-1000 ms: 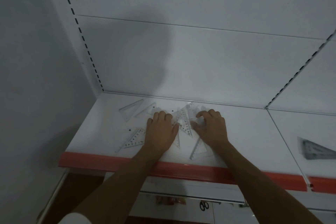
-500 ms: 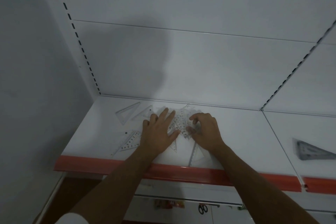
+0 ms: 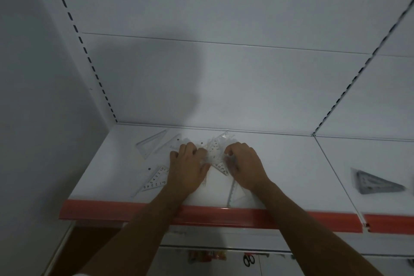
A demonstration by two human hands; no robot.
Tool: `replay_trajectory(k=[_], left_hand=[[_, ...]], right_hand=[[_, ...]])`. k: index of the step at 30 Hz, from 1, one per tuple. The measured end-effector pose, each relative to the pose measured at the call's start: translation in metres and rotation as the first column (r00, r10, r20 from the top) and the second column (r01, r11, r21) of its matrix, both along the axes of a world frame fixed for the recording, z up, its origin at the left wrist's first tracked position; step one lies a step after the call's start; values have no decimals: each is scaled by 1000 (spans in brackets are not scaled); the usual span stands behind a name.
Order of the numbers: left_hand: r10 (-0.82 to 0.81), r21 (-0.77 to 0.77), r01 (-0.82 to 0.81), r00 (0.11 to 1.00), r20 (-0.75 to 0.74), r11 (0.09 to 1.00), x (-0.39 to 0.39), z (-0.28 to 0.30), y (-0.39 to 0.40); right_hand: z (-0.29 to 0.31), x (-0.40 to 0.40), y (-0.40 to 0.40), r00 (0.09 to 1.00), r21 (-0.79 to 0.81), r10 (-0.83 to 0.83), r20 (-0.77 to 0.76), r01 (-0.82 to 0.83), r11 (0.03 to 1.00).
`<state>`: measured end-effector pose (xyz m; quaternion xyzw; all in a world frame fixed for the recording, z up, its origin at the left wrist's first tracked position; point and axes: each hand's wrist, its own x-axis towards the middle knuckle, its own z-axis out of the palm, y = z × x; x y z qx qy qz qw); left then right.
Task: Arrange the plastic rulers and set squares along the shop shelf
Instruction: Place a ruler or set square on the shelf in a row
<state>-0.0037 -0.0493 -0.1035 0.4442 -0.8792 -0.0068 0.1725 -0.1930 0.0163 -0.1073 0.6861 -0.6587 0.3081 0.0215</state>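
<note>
View: a single head-worn wide-angle camera; no second view shares the scene.
Position: above and in front of the shelf (image 3: 291,163), behind both forearms.
Direction: forward and down, toward the back panel (image 3: 224,85) and the left corner.
Nearness: close, at arm's reach; left hand (image 3: 187,170) and right hand (image 3: 245,166) sit mid-frame.
Coverage: shelf's red front edge (image 3: 201,215), a lower shelf below, the neighbouring bay at right.
Distortion: straight lines bow toward the edges.

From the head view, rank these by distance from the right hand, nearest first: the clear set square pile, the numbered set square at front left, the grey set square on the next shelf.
From the right hand:
1. Clear set square pile, under its fingers.
2. Numbered set square, front left, beyond the left hand.
3. Grey set square, next shelf section, far right.
</note>
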Motion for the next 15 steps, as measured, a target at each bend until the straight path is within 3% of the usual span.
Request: replay_trajectory(k=[5,10,15], left_hand=[[45,16,-45,998,-33,999,-1,-2,1],[66,19,-65,996,-61,998,-2,-4,2],[72,-7,-73,990,-121,997,-2,-7,2]], right_hand=[[3,2,2,1000,-65,11,21,-10,998],[6,3,5,987,-151,-154,39,158,976],[12,7,12,959,-47,-212,190,224,973]])
